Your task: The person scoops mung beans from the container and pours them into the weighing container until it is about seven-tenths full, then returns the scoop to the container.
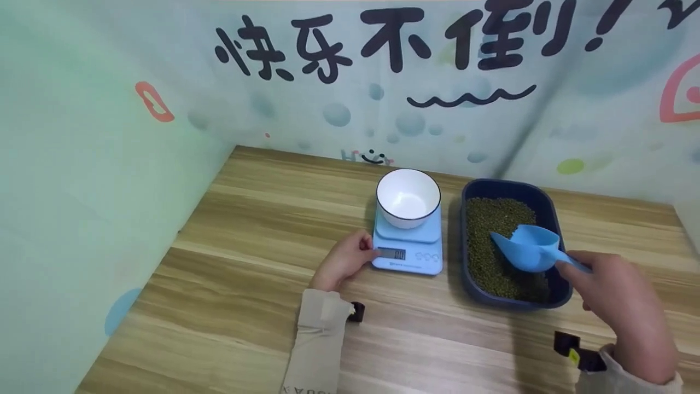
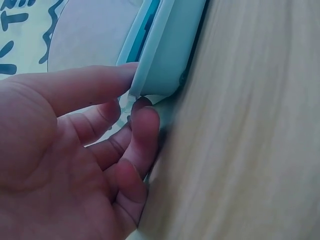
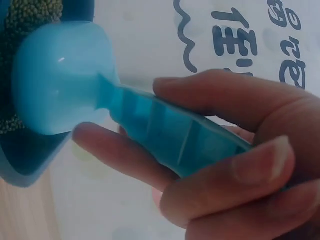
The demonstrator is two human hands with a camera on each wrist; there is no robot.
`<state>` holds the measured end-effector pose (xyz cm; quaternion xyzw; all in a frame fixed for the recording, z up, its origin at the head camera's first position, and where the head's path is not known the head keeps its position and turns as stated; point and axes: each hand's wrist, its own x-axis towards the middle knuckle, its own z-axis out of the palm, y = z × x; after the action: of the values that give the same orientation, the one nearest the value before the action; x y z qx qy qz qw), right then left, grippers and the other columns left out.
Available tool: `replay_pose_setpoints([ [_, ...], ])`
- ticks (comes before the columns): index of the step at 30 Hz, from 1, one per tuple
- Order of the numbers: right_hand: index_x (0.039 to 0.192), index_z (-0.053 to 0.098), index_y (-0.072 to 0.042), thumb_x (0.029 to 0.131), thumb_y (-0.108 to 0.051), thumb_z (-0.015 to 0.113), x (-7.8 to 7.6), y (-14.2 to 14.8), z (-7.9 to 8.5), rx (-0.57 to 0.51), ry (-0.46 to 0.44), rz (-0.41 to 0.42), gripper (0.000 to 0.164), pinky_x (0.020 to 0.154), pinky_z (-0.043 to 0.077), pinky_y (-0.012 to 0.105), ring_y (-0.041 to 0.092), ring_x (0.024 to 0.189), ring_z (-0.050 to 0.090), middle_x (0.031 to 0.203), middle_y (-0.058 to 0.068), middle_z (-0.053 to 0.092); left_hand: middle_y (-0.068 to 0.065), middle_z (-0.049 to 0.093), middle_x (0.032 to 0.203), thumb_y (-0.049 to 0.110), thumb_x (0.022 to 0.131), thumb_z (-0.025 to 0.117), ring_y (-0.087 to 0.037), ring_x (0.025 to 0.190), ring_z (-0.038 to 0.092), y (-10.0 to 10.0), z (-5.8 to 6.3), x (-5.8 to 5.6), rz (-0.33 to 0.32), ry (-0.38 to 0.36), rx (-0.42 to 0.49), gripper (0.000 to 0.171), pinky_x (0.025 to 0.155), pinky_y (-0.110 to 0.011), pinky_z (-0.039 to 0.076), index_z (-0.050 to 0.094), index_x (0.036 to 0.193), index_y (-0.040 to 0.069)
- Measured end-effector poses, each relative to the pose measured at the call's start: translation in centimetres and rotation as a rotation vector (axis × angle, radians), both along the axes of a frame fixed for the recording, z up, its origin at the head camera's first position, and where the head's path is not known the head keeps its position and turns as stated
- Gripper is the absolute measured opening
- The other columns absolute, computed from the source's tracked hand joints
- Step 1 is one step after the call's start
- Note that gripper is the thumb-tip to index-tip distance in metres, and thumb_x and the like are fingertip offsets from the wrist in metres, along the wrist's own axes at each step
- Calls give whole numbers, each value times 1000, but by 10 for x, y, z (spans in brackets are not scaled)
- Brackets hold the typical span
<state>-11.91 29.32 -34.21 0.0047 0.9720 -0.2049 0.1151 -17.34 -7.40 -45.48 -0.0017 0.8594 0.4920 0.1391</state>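
The right hand [image 1: 620, 295] grips the blue scoop [image 1: 530, 251] by its ribbed handle [image 3: 165, 132], fingers wrapped round it; the left hand [image 1: 343, 262] has its thumb tip against the left edge of the pale blue scale [image 1: 413, 264], the other fingers curled close beside that edge; whether they pinch it cannot be told.

The scoop is within the dark blue tub [image 1: 538, 200], over small green granules [image 1: 486, 268], its pointed lip towards the tub's left wall; that wall stands between the scoop and the scale; the granules leave part of the tub's right side bare.

The scale lies left of the tub, a narrow gap between them; its display [image 1: 392, 253] shows digits resembling 00; the white bowl [image 1: 407, 191], dark-rimmed, stands upright on the scale and hides much of its platform [image 1: 424, 234].

Count: one scoop; one tub; one scale; one bowl; two hands; granules too many to count.

Surroundings: one wood-grain table [image 1: 262, 241]; a printed backdrop [image 1: 306, 131] directly behind bowl and tub, bearing four large dark characters [image 1: 396, 38]; two light sleeves [image 1: 320, 339], with black fittings [image 1: 358, 312] at both wrists.
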Motion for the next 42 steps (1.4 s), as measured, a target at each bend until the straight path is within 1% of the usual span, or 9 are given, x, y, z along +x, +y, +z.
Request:
replay_pose_setpoints([
  [6, 119, 50, 8, 91, -42, 42, 3, 0, -2, 32, 84, -16, 58, 47, 27, 30, 19, 50, 35, 60, 4, 47, 0, 50, 76, 22, 84, 62, -15, 68, 46, -2, 1, -2, -49, -10, -76, 14, 59, -27, 38, 51, 84, 13],
  [10, 115, 54, 7, 90, -45, 42, 9, 5, 4, 61, 92, -35, 59, 54, 37, 42, 36, 63, 50, 77, 20, 60, 0, 52, 75, 22, 84, 62, -14, 66, 48, -2, 2, -3, -54, -21, -61, 15, 58, -26, 39, 51, 85, 13],
  [14, 111, 55, 10, 91, -44, 43, 13, 8, 7, 58, 72, -17, 59, 67, 40, 53, 47, 86, 53, 84, 19, 65, 0, 53, 75, 22, 84, 61, -14, 66, 49, -3, 2, -3, -49, -25, -62, 15, 58, -26, 40, 50, 85, 13],
  [20, 115, 55, 6, 91, -48, 39, 3, 5, 4, 29, 61, -24, 61, 64, 40, 49, 43, 85, 55, 87, 18, 66, -1, 52, 76, 23, 85, 61, -15, 69, 48, -1, 3, -4, -31, -33, -42, 14, 60, -27, 40, 50, 86, 13],
  [25, 118, 55, 2, 91, -51, 37, -9, -3, -7, -12, 105, -24, 62, 63, 41, 46, 40, 87, 56, 91, 15, 66, -1, 52, 77, 23, 84, 61, -15, 68, 48, -2, 1, -3, -29, -39, -36, 15, 59, -27, 40, 50, 87, 13],
  [30, 117, 56, 0, 91, -49, 37, -15, -8, -17, -38, 143, -25, 58, 50, 34, 32, 25, 63, 50, 90, 14, 66, -1, 53, 78, 23, 84, 61, -15, 68, 49, -1, -1, -3, -40, -30, -63, 15, 59, -27, 41, 50, 87, 14],
  [34, 123, 50, 3, 92, -46, 38, -14, -12, -27, -49, 174, -41, 60, 40, 29, 29, 17, 47, 37, 70, 11, 60, -1, 54, 78, 23, 84, 61, -14, 68, 50, 1, -2, -4, -46, -28, -41, 14, 60, -27, 42, 51, 87, 13],
  [38, 124, 48, 2, 92, -45, 39, -10, -16, -36, -21, 232, -70, 58, 35, 27, 29, 16, 42, 35, 54, 4, 43, -1, 53, 78, 23, 84, 62, -14, 70, 50, 2, -3, -5, -56, -22, -10, 14, 61, -27, 41, 52, 86, 13],
  [42, 124, 50, 0, 92, -44, 41, -10, -20, -44, -28, 266, -79, 56, 35, 27, 29, 16, 41, 34, 53, 4, 41, -1, 52, 74, 21, 83, 63, -14, 68, 49, -1, -4, -4, -35, -11, -13, 14, 60, -26, 40, 52, 85, 12],
])
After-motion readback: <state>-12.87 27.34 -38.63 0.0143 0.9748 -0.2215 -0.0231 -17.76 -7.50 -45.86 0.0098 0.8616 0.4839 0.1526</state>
